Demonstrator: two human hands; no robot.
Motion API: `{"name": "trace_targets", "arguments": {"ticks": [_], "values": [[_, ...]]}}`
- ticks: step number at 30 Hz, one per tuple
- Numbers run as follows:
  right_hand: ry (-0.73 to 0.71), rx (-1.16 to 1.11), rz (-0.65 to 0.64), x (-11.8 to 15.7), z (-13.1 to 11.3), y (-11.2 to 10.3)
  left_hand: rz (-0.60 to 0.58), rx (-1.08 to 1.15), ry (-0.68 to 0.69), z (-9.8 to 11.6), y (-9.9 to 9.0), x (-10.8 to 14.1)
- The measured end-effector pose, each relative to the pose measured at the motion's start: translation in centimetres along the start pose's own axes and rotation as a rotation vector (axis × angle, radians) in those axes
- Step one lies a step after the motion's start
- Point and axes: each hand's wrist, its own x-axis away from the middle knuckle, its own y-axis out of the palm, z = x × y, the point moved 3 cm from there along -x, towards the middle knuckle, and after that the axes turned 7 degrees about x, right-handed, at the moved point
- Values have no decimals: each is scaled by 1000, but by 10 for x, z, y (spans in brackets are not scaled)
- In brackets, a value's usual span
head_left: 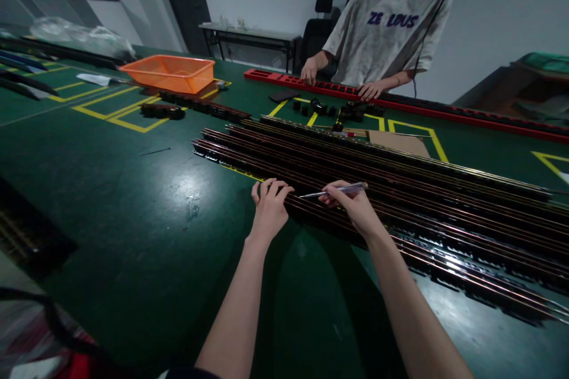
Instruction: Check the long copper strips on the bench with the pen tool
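Observation:
Long black strips with copper-coloured metal rods (400,204) lie side by side on the green table, running from left of centre to the right edge. My left hand (272,207) is at the nearest black strip, its fingers curled over it, close to the screwdriver tip. A slim screwdriver (353,188) with a clear, purplish handle is gripped in my right hand (353,204). Its metal shaft points left toward my left fingertips, just over the strip. Whether the tip touches the strip, I cannot tell.
Across the table (146,249), a person's hands (371,90) rest on a long red rail (466,117). An orange basket (171,74) stands at the back left. Small black parts (317,106) and cardboard (398,143) lie beyond the strips. A thin rod (155,151) lies left.

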Motion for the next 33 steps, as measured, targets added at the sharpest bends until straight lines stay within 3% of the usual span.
{"name": "trace_targets", "arguments": {"ticks": [21, 33], "values": [[6, 69, 29, 2, -6, -7, 12, -28, -25, -4, 1, 0], [87, -47, 98, 0, -4, -11, 9, -40, -26, -6, 1, 0]]}}
